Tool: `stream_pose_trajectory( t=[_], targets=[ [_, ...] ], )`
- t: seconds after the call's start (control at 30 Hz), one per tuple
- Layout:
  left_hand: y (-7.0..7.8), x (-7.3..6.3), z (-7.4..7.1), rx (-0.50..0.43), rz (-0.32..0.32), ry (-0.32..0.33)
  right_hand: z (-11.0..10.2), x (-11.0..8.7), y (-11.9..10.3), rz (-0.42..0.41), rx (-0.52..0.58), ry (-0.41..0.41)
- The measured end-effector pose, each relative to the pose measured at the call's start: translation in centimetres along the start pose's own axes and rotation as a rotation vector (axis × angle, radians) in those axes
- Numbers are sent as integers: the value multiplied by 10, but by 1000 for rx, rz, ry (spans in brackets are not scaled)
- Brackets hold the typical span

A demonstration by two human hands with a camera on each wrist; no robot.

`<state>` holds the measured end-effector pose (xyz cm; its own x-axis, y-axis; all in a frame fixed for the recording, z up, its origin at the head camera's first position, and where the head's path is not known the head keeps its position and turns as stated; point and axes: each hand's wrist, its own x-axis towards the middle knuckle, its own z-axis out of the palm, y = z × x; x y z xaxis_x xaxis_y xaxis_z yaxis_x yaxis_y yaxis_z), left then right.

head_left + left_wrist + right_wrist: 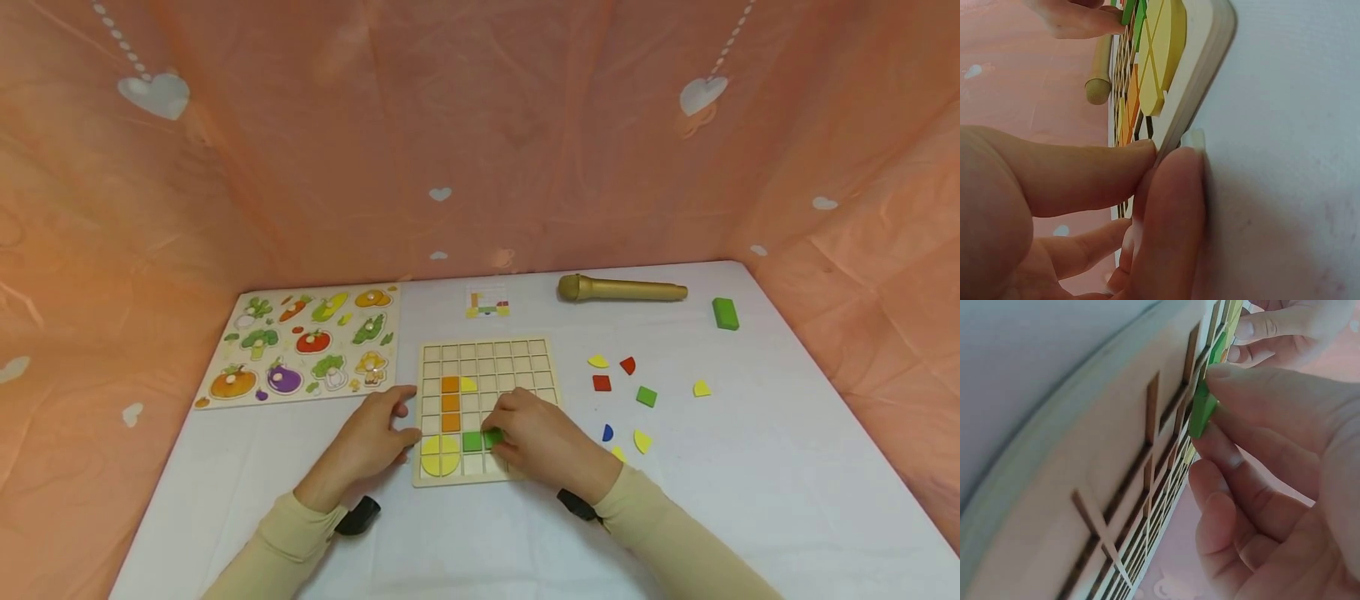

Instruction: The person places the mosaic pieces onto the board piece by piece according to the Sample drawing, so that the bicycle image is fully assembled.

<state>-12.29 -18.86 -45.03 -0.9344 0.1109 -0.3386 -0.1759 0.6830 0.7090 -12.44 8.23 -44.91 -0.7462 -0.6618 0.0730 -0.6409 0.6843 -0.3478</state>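
A wooden grid board [484, 342] lies on the white table. Its left edge is pinched between the thumb and a finger of my left hand [369, 440], seen close up in the left wrist view. My right hand [542, 437] pinches a green square tile [1204, 407] at a cell in the board's lower part. Just left of it, another green tile [472, 442] sits in its cell. Orange squares [450, 402] stand in a column, a yellow quarter-circle [468, 384] beside the top one. Yellow quarters [440, 456] form a circle at the lower left corner.
Right of the board lie loose pieces, among them a red square [602, 383], a green square [647, 397] and a blue half-circle [607, 432]. A vegetable puzzle [300, 346], a pattern card [487, 301], a gold microphone [622, 289] and a green block [725, 313] are farther back.
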Motion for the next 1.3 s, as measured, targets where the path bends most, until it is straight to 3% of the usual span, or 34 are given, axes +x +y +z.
stream_pose_trajectory(
  t=[1.3],
  targets=[
    [1, -2, -1, -11, 15, -2, 4, 1, -2, 10, -10, 0]
  ],
)
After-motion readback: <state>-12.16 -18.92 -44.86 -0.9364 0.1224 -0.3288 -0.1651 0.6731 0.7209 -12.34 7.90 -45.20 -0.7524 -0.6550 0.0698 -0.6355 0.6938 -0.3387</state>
